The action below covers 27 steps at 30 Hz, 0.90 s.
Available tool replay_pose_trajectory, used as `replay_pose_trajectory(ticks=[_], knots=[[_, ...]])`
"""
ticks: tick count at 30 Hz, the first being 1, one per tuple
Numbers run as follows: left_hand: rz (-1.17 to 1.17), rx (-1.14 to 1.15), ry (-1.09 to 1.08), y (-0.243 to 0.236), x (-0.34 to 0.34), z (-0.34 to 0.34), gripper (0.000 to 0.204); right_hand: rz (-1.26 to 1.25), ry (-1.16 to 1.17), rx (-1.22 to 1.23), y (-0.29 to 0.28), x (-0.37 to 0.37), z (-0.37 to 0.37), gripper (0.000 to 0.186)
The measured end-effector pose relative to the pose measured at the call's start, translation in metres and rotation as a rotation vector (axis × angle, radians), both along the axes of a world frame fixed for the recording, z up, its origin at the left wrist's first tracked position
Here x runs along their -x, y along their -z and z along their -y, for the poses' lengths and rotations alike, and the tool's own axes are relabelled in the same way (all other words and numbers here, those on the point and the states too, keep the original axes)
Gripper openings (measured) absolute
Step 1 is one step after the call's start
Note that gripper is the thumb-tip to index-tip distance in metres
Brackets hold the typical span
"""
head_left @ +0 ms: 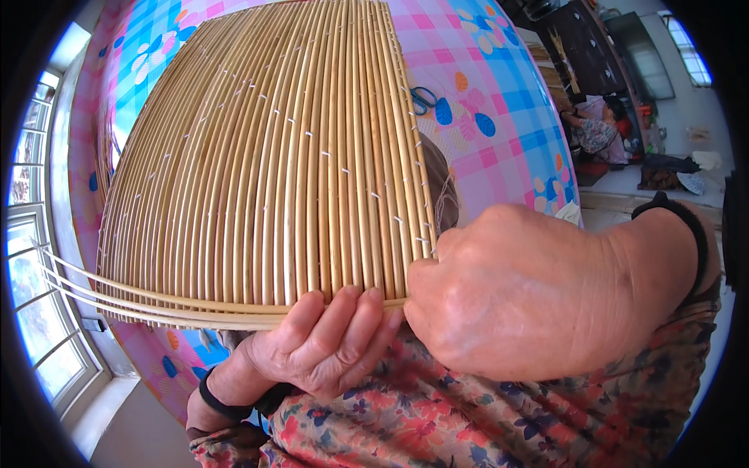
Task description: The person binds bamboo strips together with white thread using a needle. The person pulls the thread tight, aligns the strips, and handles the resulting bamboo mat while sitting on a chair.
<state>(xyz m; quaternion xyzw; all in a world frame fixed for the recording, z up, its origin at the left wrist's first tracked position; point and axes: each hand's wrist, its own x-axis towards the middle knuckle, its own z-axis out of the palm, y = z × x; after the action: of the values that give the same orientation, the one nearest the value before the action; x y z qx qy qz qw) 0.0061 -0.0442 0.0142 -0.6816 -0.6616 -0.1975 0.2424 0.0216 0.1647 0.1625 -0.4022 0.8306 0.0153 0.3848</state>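
Observation:
A large mat of slim straw-coloured rods [265, 156], stitched with short white threads, spans the centre. Along its lower edge run thin pale strips [172, 306], their loose ends sticking out past the left side. My left hand [328, 343] has its fingers curled over these strips and the mat's edge at lower centre. My right hand [523, 296] is closed at the mat's lower right corner, its fingertips hidden, so I cannot see exactly what it pinches.
A checked, flowered cloth [515, 132] lies under the mat, with dark scissors [422, 100] and tangled string [445, 204] by its right side. A window [39, 296] is at the left. At the far right, another person [594, 134] is beside dark furniture.

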Motion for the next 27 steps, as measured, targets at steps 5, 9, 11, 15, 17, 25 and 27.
replay_pose_trajectory(ticks=[5, 9, 11, 15, 17, 25, 27], knots=[[-0.016, -0.02, -0.018, -0.001, 0.003, -0.002, 0.028, -0.063, 0.137, 0.22, 0.017, -0.013, -0.021, 0.014], [0.02, -0.045, 0.037, -0.001, 0.006, -0.003, 0.03, -0.056, 0.112, 0.151, 0.009, -0.01, -0.026, 0.016], [0.054, -0.062, 0.049, -0.001, 0.007, -0.004, 0.031, -0.169, 0.101, 0.182, 0.005, -0.009, -0.026, 0.017], [0.123, -0.129, 0.054, 0.0, 0.005, -0.009, 0.026, -0.247, 0.03, 0.163, 0.008, -0.009, -0.032, 0.015], [0.105, -0.138, 0.045, 0.001, 0.006, -0.01, 0.028, -0.435, -0.094, 0.265, 0.012, -0.009, -0.033, 0.012], [0.07, -0.147, 0.044, 0.0, 0.009, -0.012, 0.03, -0.384, -0.088, 0.281, 0.015, -0.015, -0.034, 0.009], [0.055, -0.148, 0.041, 0.0, 0.008, -0.013, 0.033, -0.394, -0.097, 0.325, 0.018, -0.015, -0.037, 0.009]])
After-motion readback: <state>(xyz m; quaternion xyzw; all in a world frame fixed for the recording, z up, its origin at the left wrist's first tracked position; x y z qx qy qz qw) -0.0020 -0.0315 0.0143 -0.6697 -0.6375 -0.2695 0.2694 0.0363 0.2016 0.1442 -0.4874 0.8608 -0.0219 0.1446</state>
